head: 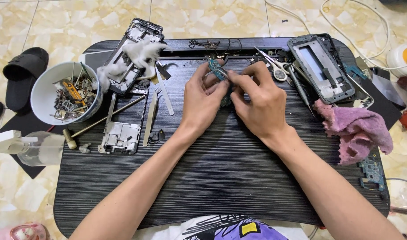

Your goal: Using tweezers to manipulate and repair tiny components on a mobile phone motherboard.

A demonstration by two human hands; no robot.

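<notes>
Centrally, both hands, left (202,98) and right (257,101), gripping a small circuit board (217,69); white bowl (43,94) of metal scraps (73,97) on bench (221,169).

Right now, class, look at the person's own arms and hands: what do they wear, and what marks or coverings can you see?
Both forearms are bare, with no sleeves in view. The left hand and the right hand wear no gloves, rings, watch or bands that show. The fingers are slim with short nails. No markings can be made out.
</notes>
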